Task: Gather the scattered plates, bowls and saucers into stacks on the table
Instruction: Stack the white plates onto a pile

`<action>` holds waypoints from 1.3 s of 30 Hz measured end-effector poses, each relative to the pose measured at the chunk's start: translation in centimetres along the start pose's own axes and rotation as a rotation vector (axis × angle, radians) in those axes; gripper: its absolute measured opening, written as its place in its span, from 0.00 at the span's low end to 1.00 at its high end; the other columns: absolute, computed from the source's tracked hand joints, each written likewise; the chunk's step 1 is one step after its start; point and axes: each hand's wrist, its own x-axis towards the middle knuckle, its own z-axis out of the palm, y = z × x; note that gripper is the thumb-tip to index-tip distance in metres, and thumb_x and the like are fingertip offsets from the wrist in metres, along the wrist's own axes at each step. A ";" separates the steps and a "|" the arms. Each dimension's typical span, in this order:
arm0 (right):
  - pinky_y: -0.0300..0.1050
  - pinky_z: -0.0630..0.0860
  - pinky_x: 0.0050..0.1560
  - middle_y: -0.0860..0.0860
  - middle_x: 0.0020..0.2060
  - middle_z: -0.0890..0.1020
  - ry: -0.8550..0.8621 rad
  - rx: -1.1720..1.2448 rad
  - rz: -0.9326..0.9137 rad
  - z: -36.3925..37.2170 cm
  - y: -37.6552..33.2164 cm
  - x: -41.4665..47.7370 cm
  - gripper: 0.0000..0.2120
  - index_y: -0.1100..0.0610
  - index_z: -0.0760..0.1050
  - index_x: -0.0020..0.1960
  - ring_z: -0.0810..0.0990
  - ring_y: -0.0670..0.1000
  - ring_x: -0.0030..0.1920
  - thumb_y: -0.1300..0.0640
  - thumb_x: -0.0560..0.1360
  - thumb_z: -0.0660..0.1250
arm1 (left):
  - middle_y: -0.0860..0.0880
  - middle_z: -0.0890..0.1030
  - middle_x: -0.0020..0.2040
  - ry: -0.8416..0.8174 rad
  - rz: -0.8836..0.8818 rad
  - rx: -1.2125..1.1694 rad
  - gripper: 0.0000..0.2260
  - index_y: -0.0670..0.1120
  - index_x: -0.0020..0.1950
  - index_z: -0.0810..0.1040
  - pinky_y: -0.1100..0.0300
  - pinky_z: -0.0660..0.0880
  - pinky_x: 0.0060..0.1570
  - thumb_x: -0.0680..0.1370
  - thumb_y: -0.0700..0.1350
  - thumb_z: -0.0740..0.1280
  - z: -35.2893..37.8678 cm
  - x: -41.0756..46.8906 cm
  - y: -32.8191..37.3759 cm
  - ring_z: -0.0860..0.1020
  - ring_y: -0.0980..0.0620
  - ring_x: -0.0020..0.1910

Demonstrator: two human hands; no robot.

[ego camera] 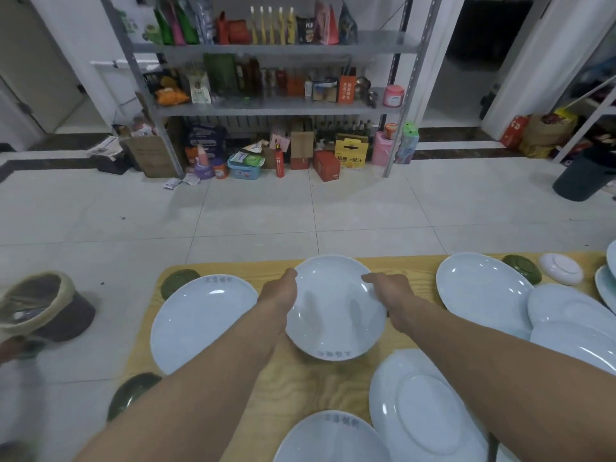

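A round white plate (333, 305) is held above the middle of the wooden table (300, 385). My left hand (280, 291) grips its left rim and my right hand (390, 293) grips its right rim, thumbs on top. Another white plate (200, 321) lies to the left. An upside-down plate (423, 411) lies at the near right, and one more plate (330, 438) sits at the near edge. Large plates (483, 291) overlap at the far right. Dark green bowls (178, 281) stand at the table's corners.
A small white saucer (561, 268) lies upside down at the far right beside a green bowl (523, 268). A lined bin (43, 305) stands on the tiled floor to the left. A metal shelf rack (273, 105) full of goods stands beyond the table.
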 end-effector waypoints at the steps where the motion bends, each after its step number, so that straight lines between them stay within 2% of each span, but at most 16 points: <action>1: 0.51 0.76 0.45 0.59 0.56 0.80 -0.008 -0.001 -0.020 0.7 -0.8 -0.9 0.26 0.61 0.73 0.64 0.80 0.62 0.53 0.50 0.70 0.71 | 0.44 0.81 0.55 0.022 0.019 -0.001 0.32 0.47 0.63 0.76 0.43 0.76 0.58 0.64 0.63 0.60 -1.2 -1.1 0.9 0.80 0.40 0.53; 5: 0.51 0.76 0.45 0.58 0.54 0.79 -0.082 0.006 -0.078 4.3 -3.6 -4.8 0.22 0.62 0.73 0.65 0.80 0.59 0.47 0.53 0.75 0.69 | 0.43 0.80 0.57 0.111 0.064 -0.026 0.28 0.45 0.64 0.75 0.45 0.75 0.60 0.71 0.61 0.58 -6.6 -4.4 3.0 0.78 0.41 0.55; 8: 0.53 0.77 0.49 0.57 0.55 0.79 -0.151 -0.001 -0.092 7.9 -4.1 -6.6 0.23 0.62 0.72 0.66 0.79 0.58 0.50 0.53 0.76 0.69 | 0.43 0.80 0.56 0.185 0.085 -0.044 0.27 0.44 0.63 0.75 0.45 0.75 0.59 0.73 0.60 0.58 -10.7 -4.7 3.2 0.78 0.40 0.54; 12: 0.55 0.78 0.54 0.55 0.52 0.80 -0.231 -0.010 -0.081 12.7 -3.5 -8.2 0.22 0.61 0.73 0.66 0.80 0.58 0.50 0.52 0.75 0.69 | 0.45 0.81 0.48 0.248 0.109 -0.083 0.18 0.44 0.51 0.77 0.51 0.76 0.49 0.73 0.55 0.59 -15.4 -3.8 2.1 0.79 0.42 0.45; 16: 0.54 0.78 0.56 0.56 0.55 0.80 -0.271 -0.045 -0.056 16.3 -2.3 -8.8 0.24 0.61 0.71 0.66 0.80 0.59 0.52 0.51 0.74 0.70 | 0.48 0.79 0.47 0.251 0.078 -0.074 0.16 0.45 0.49 0.76 0.52 0.74 0.52 0.73 0.54 0.57 -18.3 -2.9 0.2 0.78 0.45 0.47; 19: 0.52 0.78 0.52 0.56 0.55 0.78 -0.277 -0.052 -0.047 18.1 -1.6 -8.8 0.24 0.60 0.69 0.66 0.80 0.59 0.53 0.51 0.74 0.70 | 0.45 0.80 0.52 0.288 0.039 -0.081 0.22 0.45 0.57 0.76 0.47 0.75 0.58 0.72 0.59 0.57 -19.5 -2.4 -0.7 0.79 0.42 0.52; 24: 0.50 0.74 0.48 0.56 0.55 0.76 -0.270 -0.093 -0.035 19.5 -1.2 -8.7 0.26 0.61 0.67 0.67 0.78 0.59 0.52 0.51 0.75 0.69 | 0.44 0.77 0.60 0.286 -0.003 -0.064 0.27 0.44 0.66 0.72 0.47 0.73 0.60 0.76 0.62 0.56 -20.0 -1.1 -1.3 0.76 0.41 0.58; 26: 0.49 0.72 0.48 0.55 0.54 0.74 -0.273 -0.100 -0.021 19.7 -1.1 -8.7 0.27 0.61 0.65 0.69 0.76 0.58 0.51 0.50 0.76 0.69 | 0.44 0.78 0.58 0.288 -0.011 -0.068 0.28 0.44 0.66 0.73 0.47 0.74 0.59 0.76 0.62 0.55 -20.0 -0.5 -1.5 0.76 0.42 0.57; 30: 0.49 0.69 0.50 0.54 0.55 0.72 -0.293 -0.111 -0.005 20.1 -1.0 -8.5 0.30 0.61 0.63 0.71 0.74 0.57 0.52 0.49 0.76 0.69 | 0.47 0.74 0.48 0.345 0.025 0.037 0.23 0.42 0.64 0.72 0.54 0.69 0.48 0.80 0.59 0.55 -19.5 -0.5 -1.4 0.72 0.45 0.49; 34: 0.48 0.71 0.48 0.54 0.58 0.74 -0.283 -0.129 -0.014 20.5 -1.0 -8.4 0.32 0.60 0.64 0.72 0.76 0.57 0.54 0.47 0.74 0.70 | 0.45 0.72 0.53 0.342 0.011 0.074 0.25 0.41 0.69 0.69 0.53 0.68 0.47 0.81 0.58 0.55 -19.4 -0.4 -1.8 0.71 0.44 0.50; 37: 0.45 0.70 0.40 0.54 0.58 0.76 -0.291 -0.142 -0.017 20.3 -1.1 -8.4 0.32 0.60 0.66 0.71 0.77 0.55 0.50 0.46 0.74 0.70 | 0.45 0.72 0.54 0.339 -0.015 0.091 0.25 0.42 0.69 0.69 0.52 0.69 0.45 0.81 0.58 0.55 -19.5 -0.5 -2.0 0.71 0.43 0.51; 39: 0.45 0.69 0.44 0.53 0.58 0.74 -0.288 -0.147 -0.027 19.9 -1.1 -8.3 0.31 0.60 0.65 0.72 0.75 0.54 0.50 0.47 0.75 0.70 | 0.45 0.73 0.56 0.345 -0.010 0.128 0.25 0.41 0.69 0.70 0.52 0.71 0.46 0.81 0.58 0.55 -19.3 -0.9 -1.7 0.72 0.42 0.52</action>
